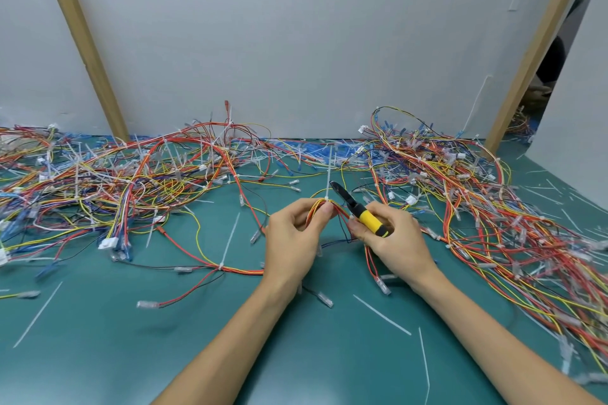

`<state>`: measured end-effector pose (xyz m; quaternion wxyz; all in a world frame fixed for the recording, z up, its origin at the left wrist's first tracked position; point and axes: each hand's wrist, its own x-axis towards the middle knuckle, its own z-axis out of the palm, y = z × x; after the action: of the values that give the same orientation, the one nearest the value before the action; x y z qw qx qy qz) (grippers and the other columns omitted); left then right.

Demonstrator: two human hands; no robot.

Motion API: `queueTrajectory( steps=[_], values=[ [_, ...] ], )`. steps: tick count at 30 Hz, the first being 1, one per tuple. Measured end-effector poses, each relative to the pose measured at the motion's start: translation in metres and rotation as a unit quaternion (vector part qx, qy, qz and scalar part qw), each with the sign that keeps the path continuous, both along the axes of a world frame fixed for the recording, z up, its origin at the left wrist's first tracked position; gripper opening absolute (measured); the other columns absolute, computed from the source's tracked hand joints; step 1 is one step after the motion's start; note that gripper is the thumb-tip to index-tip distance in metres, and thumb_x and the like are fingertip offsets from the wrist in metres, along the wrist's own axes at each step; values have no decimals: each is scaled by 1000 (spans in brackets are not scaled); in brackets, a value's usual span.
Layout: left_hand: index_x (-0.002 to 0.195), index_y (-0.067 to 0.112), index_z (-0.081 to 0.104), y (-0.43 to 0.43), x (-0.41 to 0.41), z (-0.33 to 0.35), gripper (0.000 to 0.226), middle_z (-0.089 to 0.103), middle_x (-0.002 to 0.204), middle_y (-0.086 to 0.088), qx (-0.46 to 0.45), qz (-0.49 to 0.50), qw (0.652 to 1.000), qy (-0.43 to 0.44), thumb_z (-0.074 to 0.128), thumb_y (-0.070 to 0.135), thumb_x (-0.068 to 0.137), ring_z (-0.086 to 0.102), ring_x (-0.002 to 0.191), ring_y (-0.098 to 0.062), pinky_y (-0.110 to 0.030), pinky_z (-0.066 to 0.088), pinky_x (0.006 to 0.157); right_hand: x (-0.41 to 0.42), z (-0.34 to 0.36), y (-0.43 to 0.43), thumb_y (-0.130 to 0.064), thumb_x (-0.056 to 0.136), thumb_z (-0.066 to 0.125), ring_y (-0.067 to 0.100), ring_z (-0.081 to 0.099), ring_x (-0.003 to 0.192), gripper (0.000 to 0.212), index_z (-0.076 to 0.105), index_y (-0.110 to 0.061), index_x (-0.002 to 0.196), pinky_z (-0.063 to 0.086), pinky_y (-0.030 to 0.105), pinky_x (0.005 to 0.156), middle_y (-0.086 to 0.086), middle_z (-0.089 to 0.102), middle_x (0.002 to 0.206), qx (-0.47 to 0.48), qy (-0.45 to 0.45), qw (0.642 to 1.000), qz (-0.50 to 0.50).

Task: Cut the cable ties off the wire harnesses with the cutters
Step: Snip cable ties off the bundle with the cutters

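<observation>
The left hand (292, 235) pinches a red-and-yellow wire harness (312, 211) at its white plastic cable tie (328, 182); the right hand (396, 240) grips yellow-handled cutters (370, 219).

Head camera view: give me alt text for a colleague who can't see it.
A person's left hand pinches a bundle of red and yellow wires at a white cable tie, while the right hand grips yellow-handled cutters whose tip sits beside the tie's upright tail. Tangled wire piles lie left and right on the green table, among loose cut ties.

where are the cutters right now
Head view, just right of centre: the cutters are in the right hand, blades near the wire harness in the left hand.
</observation>
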<state>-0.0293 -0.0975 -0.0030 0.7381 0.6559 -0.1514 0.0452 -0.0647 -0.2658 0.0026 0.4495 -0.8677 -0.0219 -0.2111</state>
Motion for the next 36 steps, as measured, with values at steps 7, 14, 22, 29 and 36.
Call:
queueTrajectory(
  steps=[7, 14, 22, 29, 36],
  values=[
    [98, 9, 74, 6, 8, 3, 14, 78, 89, -3, 8, -32, 999, 33, 62, 18, 98, 75, 84, -14, -20, 54, 67, 0, -1, -4, -33, 86, 78, 17, 54, 62, 16, 66, -26, 79, 43, 34, 60, -4, 62, 64, -57, -22, 998, -22],
    [89, 14, 77, 22, 21, 3, 14, 76, 77, -3, 63, 7, 998, 8, 68, 23, 94, 44, 51, -8, -19, 38, 53, -7, 18, -27, -23, 73, 77, 23, 63, 88, 33, 68, -31, 103, 52, 37, 75, -11, 69, 95, -260, -49, 954, -140],
    [80, 21, 76, 26, 20, 5, 13, 74, 70, 7, 164, 29, 983, -77, 71, 21, 92, 65, 65, -10, -26, 50, 66, -8, 17, -23, -30, 71, 64, 25, 61, 97, 40, 68, -32, 111, 44, 39, 91, -8, 70, 102, -291, 7, 950, -111],
    [84, 22, 77, 28, 20, 4, 8, 73, 69, 10, 189, 27, 974, -119, 73, 19, 90, 69, 68, -8, -24, 53, 65, -7, 18, -19, -20, 73, 71, 24, 59, 99, 40, 67, -27, 112, 49, 42, 90, -6, 67, 105, -275, 5, 956, -100],
    [82, 24, 77, 28, 21, 4, 10, 73, 68, 12, 203, 28, 971, -122, 73, 18, 89, 69, 67, -8, -25, 54, 65, -8, 17, -19, -18, 73, 71, 22, 57, 94, 36, 66, -30, 106, 51, 40, 79, -9, 64, 98, -270, 0, 958, -100]
  ],
)
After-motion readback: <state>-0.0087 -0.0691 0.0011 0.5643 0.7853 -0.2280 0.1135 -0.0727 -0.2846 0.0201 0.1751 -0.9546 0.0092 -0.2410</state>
